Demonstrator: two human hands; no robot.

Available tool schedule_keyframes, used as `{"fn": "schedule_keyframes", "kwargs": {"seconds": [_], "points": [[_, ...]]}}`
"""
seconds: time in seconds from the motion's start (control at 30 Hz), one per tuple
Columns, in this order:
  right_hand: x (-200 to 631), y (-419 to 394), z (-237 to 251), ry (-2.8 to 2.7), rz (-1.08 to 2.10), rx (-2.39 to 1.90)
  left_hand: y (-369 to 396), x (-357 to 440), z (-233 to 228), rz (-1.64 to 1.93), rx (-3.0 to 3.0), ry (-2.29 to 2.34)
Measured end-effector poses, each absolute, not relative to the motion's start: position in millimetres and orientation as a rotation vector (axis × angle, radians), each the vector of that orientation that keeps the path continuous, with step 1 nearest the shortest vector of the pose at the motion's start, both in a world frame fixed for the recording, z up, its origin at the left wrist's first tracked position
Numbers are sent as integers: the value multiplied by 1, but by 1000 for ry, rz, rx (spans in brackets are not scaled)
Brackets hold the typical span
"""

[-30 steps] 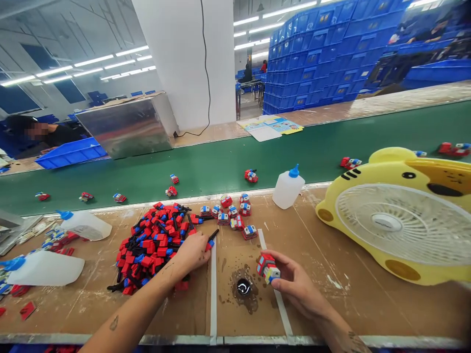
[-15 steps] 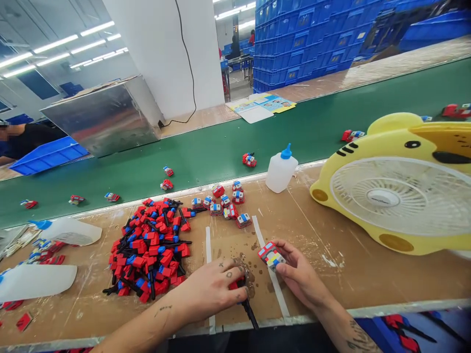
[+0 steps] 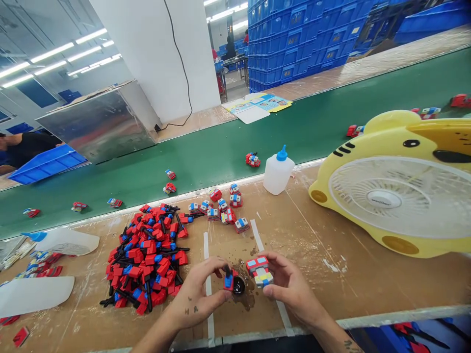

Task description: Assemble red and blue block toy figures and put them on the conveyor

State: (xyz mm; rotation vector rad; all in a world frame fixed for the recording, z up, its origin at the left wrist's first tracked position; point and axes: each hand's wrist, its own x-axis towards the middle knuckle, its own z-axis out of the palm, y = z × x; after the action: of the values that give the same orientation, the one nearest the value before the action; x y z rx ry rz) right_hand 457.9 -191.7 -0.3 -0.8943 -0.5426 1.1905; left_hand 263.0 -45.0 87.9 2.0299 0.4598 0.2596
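Observation:
My left hand (image 3: 200, 296) pinches a small red-and-blue toy part (image 3: 228, 281) with a black stem, holding it over a little black cap (image 3: 239, 285) that sits in a dark stain on the bench. My right hand (image 3: 290, 287) holds a small red toy block (image 3: 259, 270) with blue and yellow faces, just right of the cap. A heap of red, blue and black parts (image 3: 145, 255) lies to the left of my left hand. Several finished small toys (image 3: 224, 208) sit in a cluster beyond the hands.
A white squeeze bottle with a blue tip (image 3: 277, 171) stands at the bench's far edge. A yellow tiger-faced fan (image 3: 401, 196) lies on the right. Behind runs a green conveyor belt (image 3: 312, 132) carrying scattered toys. More bottles (image 3: 62, 240) lie on the left. A person sits far left.
My left hand left the heap with a red-and-blue part, brought it to the black cap, and now holds it upright there. My right hand drew the block closer to the cap.

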Motion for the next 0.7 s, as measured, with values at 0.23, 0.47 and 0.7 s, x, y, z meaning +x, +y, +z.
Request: {"fn": "schedule_keyframes", "kwargs": {"seconds": [0.23,0.47,0.7], "points": [[455,-180,13,-818,990,-1196,-51,273,65,458,1568,631],[448,-142,47,-1392,-12,-1393,-64,320,77,834,1371,631],[484,-74,73,-1290,-273,-1549,21,415,104,884,1999,900]]}}
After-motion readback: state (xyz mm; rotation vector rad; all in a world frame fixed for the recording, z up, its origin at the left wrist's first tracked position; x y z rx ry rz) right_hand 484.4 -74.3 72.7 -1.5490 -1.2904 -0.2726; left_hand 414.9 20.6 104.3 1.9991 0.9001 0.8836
